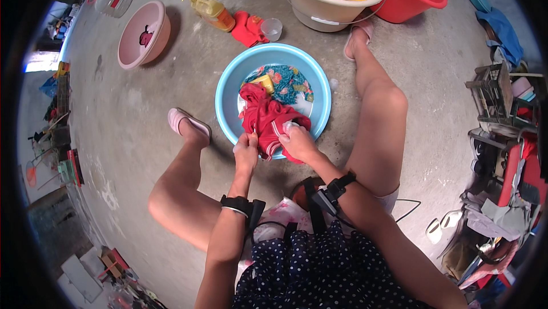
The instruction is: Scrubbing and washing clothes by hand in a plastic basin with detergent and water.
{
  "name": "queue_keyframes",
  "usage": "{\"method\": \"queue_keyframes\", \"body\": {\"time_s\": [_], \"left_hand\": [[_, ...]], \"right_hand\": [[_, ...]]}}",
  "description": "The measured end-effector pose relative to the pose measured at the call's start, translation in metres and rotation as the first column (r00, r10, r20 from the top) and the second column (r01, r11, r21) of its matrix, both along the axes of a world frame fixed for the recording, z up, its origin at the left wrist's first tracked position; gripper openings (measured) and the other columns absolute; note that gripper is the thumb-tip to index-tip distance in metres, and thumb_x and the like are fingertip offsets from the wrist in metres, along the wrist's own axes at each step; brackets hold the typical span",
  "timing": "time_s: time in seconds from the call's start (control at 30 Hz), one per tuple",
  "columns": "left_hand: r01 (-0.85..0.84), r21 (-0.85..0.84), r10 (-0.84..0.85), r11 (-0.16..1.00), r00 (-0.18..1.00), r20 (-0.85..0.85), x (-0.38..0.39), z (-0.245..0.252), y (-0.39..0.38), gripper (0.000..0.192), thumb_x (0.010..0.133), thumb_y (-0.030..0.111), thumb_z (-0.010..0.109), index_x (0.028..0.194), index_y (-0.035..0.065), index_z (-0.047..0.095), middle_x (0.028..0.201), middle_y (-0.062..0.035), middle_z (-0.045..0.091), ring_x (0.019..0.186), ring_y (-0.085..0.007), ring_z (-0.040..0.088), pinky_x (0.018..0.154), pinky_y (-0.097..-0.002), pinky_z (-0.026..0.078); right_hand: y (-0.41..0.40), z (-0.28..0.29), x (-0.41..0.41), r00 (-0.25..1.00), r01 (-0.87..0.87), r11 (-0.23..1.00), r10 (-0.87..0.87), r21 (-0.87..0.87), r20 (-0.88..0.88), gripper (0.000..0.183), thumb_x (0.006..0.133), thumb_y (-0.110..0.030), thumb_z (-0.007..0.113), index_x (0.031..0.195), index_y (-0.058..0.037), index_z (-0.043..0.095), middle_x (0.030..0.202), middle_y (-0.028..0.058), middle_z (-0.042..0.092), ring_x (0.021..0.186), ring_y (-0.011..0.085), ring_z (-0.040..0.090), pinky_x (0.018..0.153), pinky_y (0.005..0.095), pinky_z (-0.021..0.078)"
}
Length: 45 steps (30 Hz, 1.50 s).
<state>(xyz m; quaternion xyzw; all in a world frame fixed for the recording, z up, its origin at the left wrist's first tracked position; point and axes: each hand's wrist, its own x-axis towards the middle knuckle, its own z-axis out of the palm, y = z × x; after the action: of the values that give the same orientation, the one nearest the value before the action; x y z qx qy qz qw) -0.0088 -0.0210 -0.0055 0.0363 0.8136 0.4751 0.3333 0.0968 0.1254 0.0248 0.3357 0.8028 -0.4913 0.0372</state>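
A blue plastic basin [222, 95] stands on the floor between my legs. A wet red garment [267, 112] with white stripes lies in it and hangs over its near rim. My left hand [247, 145] pinches the garment near that rim. My right hand [298, 139] is shut on the same garment a little to the right, with white suds by the fingers. Behind the garment lie a yellow bar of soap [267, 83] and a teal floral cloth [282, 80] in cloudy water.
Beyond the basin are a bottle of yellow liquid [212, 11], a red cloth [247, 28] and a clear plastic cup [272, 29]. A beige bucket [317, 13] holds yellow clothing, beside a red bucket [398, 7]. A pink basin [147, 50] stands at the left.
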Motion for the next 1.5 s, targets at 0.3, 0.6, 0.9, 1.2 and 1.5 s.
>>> {"method": "queue_keyframes", "body": {"time_s": [0.3,0.6,0.9,1.2,1.5], "left_hand": [[0.027,-0.164,-0.064,0.986,0.972,-0.226,0.001,-0.009,-0.001,0.028,0.094,0.023,0.051,0.085,-0.0025,0.057,0.069,-0.0037,0.055,0.058,-0.0097,0.047,0.051,-0.0277,0.041],[-0.510,0.246,0.346,0.824,0.798,0.494,-0.018,0.008,0.002,0.032,0.097,0.029,0.044,0.099,-0.0012,0.052,0.088,-0.0117,0.061,0.071,-0.0221,0.063,0.057,-0.0344,0.054],[-0.234,0.058,0.039,0.970,0.388,0.921,0.009,0.048,0.019,0.043,0.084,0.051,0.059,0.084,0.0075,0.059,0.062,-0.0050,0.060,0.046,-0.0144,0.057,0.035,-0.0238,0.046],[-0.186,0.114,0.104,0.976,0.857,0.505,0.010,0.062,0.029,0.029,0.092,0.036,0.052,0.099,0.0087,0.059,0.075,-0.0038,0.061,0.062,-0.0145,0.060,0.051,-0.0286,0.049],[-0.372,0.050,0.188,0.927,0.576,0.795,0.036,0.066,0.061,0.045,0.089,0.055,0.044,0.097,0.0127,0.059,0.069,-0.0012,0.062,0.049,-0.0172,0.057,0.037,-0.0318,0.044]], "right_hand": [[0.000,0.016,0.002,0.990,-0.046,0.994,0.032,0.096,0.137,0.026,0.082,-0.024,0.058,0.093,-0.0006,0.059,0.096,0.0218,0.062,0.087,0.0408,0.060,0.076,0.0480,0.0489],[0.005,-0.020,0.014,0.954,0.106,0.960,-0.172,-0.260,-0.246,0.025,0.081,-0.015,0.056,0.093,0.0068,0.059,0.095,0.0257,0.062,0.092,0.0392,0.060,0.078,0.0402,0.0483],[0.005,-0.016,0.016,0.940,0.080,0.953,-0.169,-0.291,-0.295,0.023,0.080,-0.011,0.058,0.095,0.0065,0.058,0.088,0.0224,0.064,0.086,0.0310,0.064,0.076,0.0344,0.0479],[0.034,0.018,0.008,0.616,0.414,0.533,-0.761,-0.738,-0.204,0.026,0.090,-0.019,0.058,0.109,-0.0026,0.061,0.099,0.0023,0.063,0.087,0.0113,0.058,0.079,0.0243,0.0467],[0.016,0.020,-0.034,0.954,0.299,0.951,-0.299,-0.082,0.009,0.030,0.086,-0.035,0.053,0.089,-0.0056,0.061,0.080,0.0230,0.063,0.081,0.0406,0.061,0.072,0.0498,0.0475]]}}
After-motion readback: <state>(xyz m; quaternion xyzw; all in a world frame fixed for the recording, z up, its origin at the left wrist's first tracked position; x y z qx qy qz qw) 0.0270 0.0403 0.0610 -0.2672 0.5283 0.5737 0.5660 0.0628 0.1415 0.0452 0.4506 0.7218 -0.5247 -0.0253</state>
